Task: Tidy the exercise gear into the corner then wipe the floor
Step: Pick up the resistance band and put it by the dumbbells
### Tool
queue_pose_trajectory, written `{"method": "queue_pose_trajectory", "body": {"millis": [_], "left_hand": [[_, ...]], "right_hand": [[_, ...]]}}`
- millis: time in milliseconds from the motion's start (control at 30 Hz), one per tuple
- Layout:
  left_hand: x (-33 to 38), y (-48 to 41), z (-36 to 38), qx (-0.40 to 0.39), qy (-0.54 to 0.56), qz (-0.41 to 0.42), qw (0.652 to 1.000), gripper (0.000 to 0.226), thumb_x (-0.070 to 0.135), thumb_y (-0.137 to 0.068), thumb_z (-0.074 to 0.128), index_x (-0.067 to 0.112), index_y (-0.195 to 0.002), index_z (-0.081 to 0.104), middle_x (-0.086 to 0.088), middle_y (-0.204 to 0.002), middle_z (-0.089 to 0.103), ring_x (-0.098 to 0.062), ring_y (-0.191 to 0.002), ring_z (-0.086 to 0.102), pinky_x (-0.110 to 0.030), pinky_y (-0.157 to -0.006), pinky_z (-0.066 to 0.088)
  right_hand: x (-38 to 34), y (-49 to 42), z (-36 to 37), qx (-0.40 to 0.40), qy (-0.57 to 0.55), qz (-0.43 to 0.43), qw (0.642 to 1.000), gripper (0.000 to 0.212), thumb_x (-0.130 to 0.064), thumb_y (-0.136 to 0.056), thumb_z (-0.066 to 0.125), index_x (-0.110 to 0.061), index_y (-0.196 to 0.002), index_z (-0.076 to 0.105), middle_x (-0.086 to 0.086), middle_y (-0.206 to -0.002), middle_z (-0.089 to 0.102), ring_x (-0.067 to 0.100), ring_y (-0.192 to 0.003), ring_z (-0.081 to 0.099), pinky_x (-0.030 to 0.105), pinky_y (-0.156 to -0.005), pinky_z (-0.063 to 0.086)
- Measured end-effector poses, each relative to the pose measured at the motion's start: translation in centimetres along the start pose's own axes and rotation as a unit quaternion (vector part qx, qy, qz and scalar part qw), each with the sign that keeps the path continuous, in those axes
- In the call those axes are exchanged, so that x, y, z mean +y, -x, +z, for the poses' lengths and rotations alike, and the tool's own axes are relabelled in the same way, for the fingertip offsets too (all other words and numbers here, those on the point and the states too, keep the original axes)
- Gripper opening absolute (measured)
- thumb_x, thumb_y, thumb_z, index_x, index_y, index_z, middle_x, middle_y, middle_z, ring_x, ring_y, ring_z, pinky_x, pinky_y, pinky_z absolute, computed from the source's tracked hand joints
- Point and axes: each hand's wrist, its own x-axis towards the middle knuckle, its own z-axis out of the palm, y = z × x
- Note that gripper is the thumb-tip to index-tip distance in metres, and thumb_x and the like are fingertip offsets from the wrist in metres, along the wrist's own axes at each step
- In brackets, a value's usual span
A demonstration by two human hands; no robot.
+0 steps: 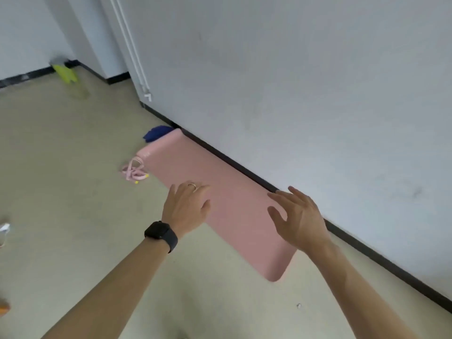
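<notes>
A folded pink exercise mat lies on the beige floor along the white wall's black skirting. My left hand, with a ring and a black wristwatch, is over the mat's near edge, fingers spread. My right hand hovers over the mat's right part, fingers straight and apart, holding nothing. A pink skipping rope with yellow tips lies coiled on the floor left of the mat. A dark blue item sits behind the mat's far end, partly hidden.
A yellow-green object leans at the far wall by the corner. White pipes run down the wall. A white thing and an orange thing show at the left edge. A small speck lies on the floor.
</notes>
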Motion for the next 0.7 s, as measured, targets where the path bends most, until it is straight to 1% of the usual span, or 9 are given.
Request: {"method": "queue_pose_trajectory", "body": {"millis": [100, 233, 333, 533, 700], "left_hand": [[-10.3, -0.1, -1.8, 0.002, -0.011, -0.059, 0.998, 0.045, 0.036, -0.095, 0.055, 0.028, -0.139, 0.055, 0.003, -0.142, 0.057, -0.022, -0.137, 0.043, -0.050, -0.111, 0.032], [-20.5, -0.7, -3.7, 0.005, -0.005, -0.101, 0.995, 0.045, 0.038, -0.096, 0.052, 0.031, -0.140, 0.053, 0.004, -0.144, 0.055, -0.020, -0.137, 0.043, -0.044, -0.110, 0.029], [-27.5, -1.8, -4.9, 0.001, -0.014, -0.127, 0.992, 0.046, 0.042, -0.097, 0.048, 0.033, -0.143, 0.050, 0.007, -0.146, 0.052, -0.017, -0.139, 0.039, -0.046, -0.112, 0.029], [-38.8, -4.2, -5.3, -0.019, -0.003, -0.193, 0.981, 0.047, 0.041, -0.099, 0.046, 0.034, -0.145, 0.046, 0.009, -0.149, 0.048, -0.018, -0.143, 0.034, -0.046, -0.115, 0.024], [-47.8, -8.5, -5.4, -0.027, -0.017, -0.236, 0.971, 0.048, 0.041, -0.100, 0.044, 0.036, -0.148, 0.042, 0.009, -0.153, 0.043, -0.016, -0.147, 0.029, -0.044, -0.117, 0.021]], "right_hand": [[-8.3, -5.2, 4.3, -0.002, -0.010, -0.052, 0.999, 0.035, -0.037, -0.094, 0.062, -0.030, -0.127, 0.065, -0.003, -0.130, 0.066, 0.027, -0.136, 0.048, 0.051, -0.108, 0.041], [-16.6, -10.4, 8.6, -0.012, -0.022, -0.083, 0.996, 0.035, -0.038, -0.094, 0.061, -0.031, -0.128, 0.064, -0.005, -0.131, 0.064, 0.025, -0.137, 0.046, 0.052, -0.109, 0.040], [-22.1, -14.5, 11.4, -0.023, -0.028, -0.105, 0.994, 0.036, -0.038, -0.095, 0.060, -0.031, -0.130, 0.063, -0.006, -0.133, 0.063, 0.024, -0.138, 0.044, 0.051, -0.110, 0.039], [-30.3, -22.7, 17.7, -0.069, -0.030, -0.153, 0.985, 0.039, -0.042, -0.096, 0.057, -0.035, -0.134, 0.059, -0.011, -0.137, 0.060, 0.018, -0.141, 0.040, 0.047, -0.114, 0.035], [-35.2, -31.7, 24.3, -0.118, -0.026, -0.184, 0.976, 0.045, -0.050, -0.098, 0.045, -0.036, -0.140, 0.053, -0.015, -0.144, 0.052, 0.013, -0.146, 0.031, 0.044, -0.117, 0.029]]}}
